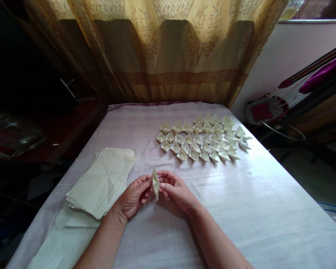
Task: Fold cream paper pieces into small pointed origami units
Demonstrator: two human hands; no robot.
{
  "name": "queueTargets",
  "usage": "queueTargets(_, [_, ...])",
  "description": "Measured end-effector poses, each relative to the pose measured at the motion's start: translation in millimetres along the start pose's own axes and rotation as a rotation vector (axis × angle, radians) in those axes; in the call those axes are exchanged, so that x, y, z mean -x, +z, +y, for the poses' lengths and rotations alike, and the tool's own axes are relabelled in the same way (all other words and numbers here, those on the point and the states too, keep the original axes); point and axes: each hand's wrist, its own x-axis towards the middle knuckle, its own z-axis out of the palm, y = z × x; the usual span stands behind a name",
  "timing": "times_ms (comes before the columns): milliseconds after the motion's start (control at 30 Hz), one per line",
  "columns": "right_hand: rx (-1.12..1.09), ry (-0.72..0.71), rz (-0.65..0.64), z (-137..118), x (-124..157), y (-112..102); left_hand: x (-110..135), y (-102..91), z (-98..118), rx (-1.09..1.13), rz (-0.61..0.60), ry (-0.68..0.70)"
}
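My left hand [134,196] and my right hand [176,190] meet over the middle of the cloth-covered table [240,209]. Between their fingertips they pinch a small folded cream paper piece [155,183], held upright on its edge just above the cloth. To the left of my left hand lies a stack of creased cream paper sheets [100,183]. Beyond my hands, several finished folded paper pieces [201,140] lie in rows on the cloth.
A patterned golden curtain [168,52] hangs behind the table's far edge. A dark wooden surface with a shiny metal vessel [14,136] is at the left. At the right are a round basket [264,110] and sloping dark rods.
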Motion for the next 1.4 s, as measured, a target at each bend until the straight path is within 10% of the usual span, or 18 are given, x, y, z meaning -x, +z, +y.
queueTargets(400, [0.188,-0.103,0.175,10,-5,8,-2,6.2,-5,-0.067,0.127,0.042])
queueTargets(833, [0.315,0.038,0.039,-10,2,5,-2,3.1,-4,-0.013,0.142,-0.022])
queueTargets(1400, [-0.040,0.243,-0.090,-12,6,-2,4,3.3,-2,-0.175,-0.027,-0.004])
